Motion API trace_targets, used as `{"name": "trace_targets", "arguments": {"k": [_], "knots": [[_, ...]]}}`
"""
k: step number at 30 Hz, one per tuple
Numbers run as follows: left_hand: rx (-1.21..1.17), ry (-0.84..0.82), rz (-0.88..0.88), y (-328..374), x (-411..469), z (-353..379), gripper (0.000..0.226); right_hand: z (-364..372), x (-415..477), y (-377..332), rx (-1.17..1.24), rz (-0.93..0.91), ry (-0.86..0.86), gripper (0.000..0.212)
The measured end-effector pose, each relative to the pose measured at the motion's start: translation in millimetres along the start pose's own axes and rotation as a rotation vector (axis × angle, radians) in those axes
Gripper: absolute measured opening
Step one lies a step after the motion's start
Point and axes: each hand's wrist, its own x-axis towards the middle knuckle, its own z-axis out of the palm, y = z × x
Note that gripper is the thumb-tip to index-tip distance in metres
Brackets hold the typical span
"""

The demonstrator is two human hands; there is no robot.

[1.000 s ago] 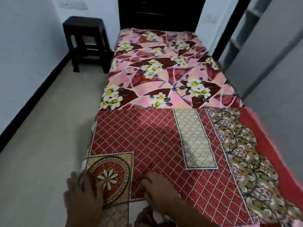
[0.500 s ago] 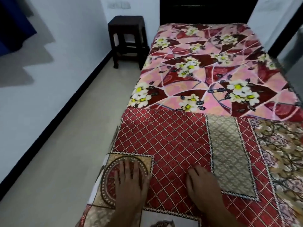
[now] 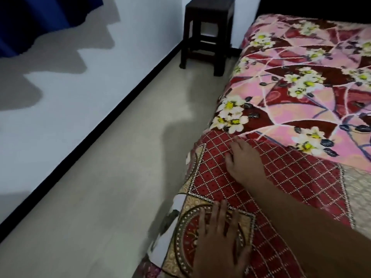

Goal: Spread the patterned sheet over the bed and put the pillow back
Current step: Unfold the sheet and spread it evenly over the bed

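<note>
Sheet lying over near end of bed, its far edge stopping at floral blanket; rest of bed not yet covered. Left hand pressing flat, fingers spread, on round medallion by bed's side, likely pinning cloth against sliding. Right hand, well apart and farther up, resting slightly bent fingers near sheet's far edge, probably smoothing or readying to push it onward; no pinch showing. Pillow not in view.

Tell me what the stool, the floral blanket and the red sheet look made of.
Stool: dark, likely wood or moulded plastic; blur leaves it open. Floral blanket: plush fleece, judging by its fuzzy nap. Red sheet: seemingly thin woven cloth, flat printed lattice.
</note>
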Motion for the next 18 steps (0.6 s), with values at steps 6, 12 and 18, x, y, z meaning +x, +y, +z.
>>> {"name": "trace_targets", "arguments": {"k": [6, 12, 18], "knots": [[-0.108, 0.049, 0.023, -13, 14, 1, 0.071, 25, 74, -45, -0.121, 0.071, -0.156, 0.055], [-0.239, 0.388, -0.096, -77, 83, -24, 0.015, 36, 79, -54, -0.198, 0.134, -0.232, 0.067], [-0.265, 0.133, -0.482, -111, 92, -16, 0.061, 27, 94, -59, -0.334, 0.179, -0.177, 0.067]]}}
